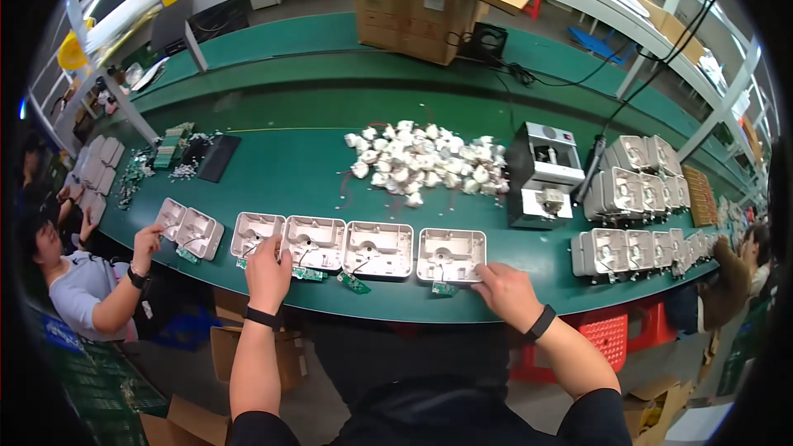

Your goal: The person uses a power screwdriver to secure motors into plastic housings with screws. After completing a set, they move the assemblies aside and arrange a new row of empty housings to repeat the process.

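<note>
Four-sided white plastic housings stand in a row along the near edge of the green bench, open side up, with small green circuit boards hanging on wires in front. My right hand [505,291] pinches the lower right corner of the rightmost housing [451,249], which stands a little apart. A circuit board [444,288] lies below it. My left hand [268,271] reaches over the leftmost housing [252,231], fingers bent down at its right side; its fingertips are partly hidden. Between my hands are two more housings, a middle one [315,237] and another [378,249].
A heap of white wired parts [425,157] lies mid-bench, left of a black and silver machine [547,177]. Stacked housings [632,190] stand at right. A co-worker's hand [147,248] touches housings [197,231] at left. Behind are a cardboard box [405,21] and a dark tray [220,158].
</note>
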Available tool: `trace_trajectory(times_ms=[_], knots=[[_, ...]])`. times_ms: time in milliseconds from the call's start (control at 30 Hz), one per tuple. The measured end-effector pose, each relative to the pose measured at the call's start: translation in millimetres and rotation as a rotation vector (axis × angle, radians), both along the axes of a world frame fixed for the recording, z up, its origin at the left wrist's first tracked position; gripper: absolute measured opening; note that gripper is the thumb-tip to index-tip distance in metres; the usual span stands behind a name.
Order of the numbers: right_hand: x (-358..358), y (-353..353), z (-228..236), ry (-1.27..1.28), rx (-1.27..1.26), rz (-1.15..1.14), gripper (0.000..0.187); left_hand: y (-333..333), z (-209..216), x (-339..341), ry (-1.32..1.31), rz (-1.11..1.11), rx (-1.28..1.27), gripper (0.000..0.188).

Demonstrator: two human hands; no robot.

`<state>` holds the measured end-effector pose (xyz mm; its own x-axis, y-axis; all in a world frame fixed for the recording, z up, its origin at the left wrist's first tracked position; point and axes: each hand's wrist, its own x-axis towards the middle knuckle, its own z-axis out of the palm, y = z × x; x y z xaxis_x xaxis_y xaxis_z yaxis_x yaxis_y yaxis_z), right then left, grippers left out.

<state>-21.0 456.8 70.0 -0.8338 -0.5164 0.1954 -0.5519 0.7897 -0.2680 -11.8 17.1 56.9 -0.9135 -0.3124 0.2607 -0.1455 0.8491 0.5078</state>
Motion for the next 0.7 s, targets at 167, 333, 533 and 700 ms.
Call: trace_trajectory(times_ms=[167, 333, 533, 700], knots=[[13, 67, 2, -0.029, 0.019, -0.015, 0.025, 70, 0, 11, 0.011, -0.088, -0.013, 0.031], [21, 108, -3, -0.051, 0.048, -0.042, 0.028, 111, 2, 19, 0.026, -0.15, -0.002, 0.033], [21, 127, -2, -0.065, 0.08, -0.14, 0.029, 137, 5, 15, -0.055, -0.191, 0.015, 0.036], [30, 119, 44, -0.16, 0.198, -0.143, 0.029, 120, 53, 14, -0.135, -0.304, -0.107, 0.039]])
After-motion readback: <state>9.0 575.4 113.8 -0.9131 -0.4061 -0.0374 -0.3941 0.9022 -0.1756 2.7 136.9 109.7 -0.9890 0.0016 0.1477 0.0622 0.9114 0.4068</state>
